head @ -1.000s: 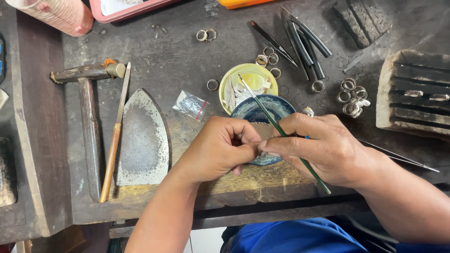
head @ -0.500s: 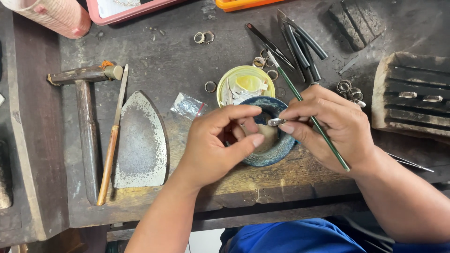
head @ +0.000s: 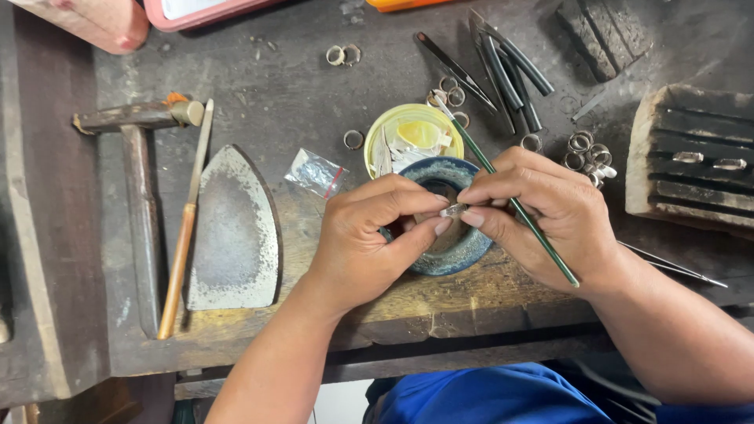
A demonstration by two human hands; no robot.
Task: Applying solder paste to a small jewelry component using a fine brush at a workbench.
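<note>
My left hand (head: 369, 239) and my right hand (head: 542, 216) meet over a small blue bowl (head: 463, 253) at the front of a dark wooden workbench (head: 275, 86). Between the fingertips of both hands sits a small silver ring (head: 453, 210). My right hand also grips a thin green brush (head: 510, 200), which runs diagonally through its fingers, tip pointing up and left. A yellow dish (head: 408, 133) with pale scraps stands just behind the bowl.
A hammer (head: 137, 157), a wooden-handled file (head: 184, 228) and a flat iron-shaped metal plate (head: 234, 232) lie at left. Several loose rings (head: 589, 149), dark tweezers and pliers (head: 510, 67) lie behind. A grooved wooden block (head: 691, 161) stands at right, a small plastic bag (head: 316, 173) beside the dish.
Both hands have lifted from the bench's front edge up over the blue bowl, and the ring now shows between the fingertips. The brush has swung more upright.
</note>
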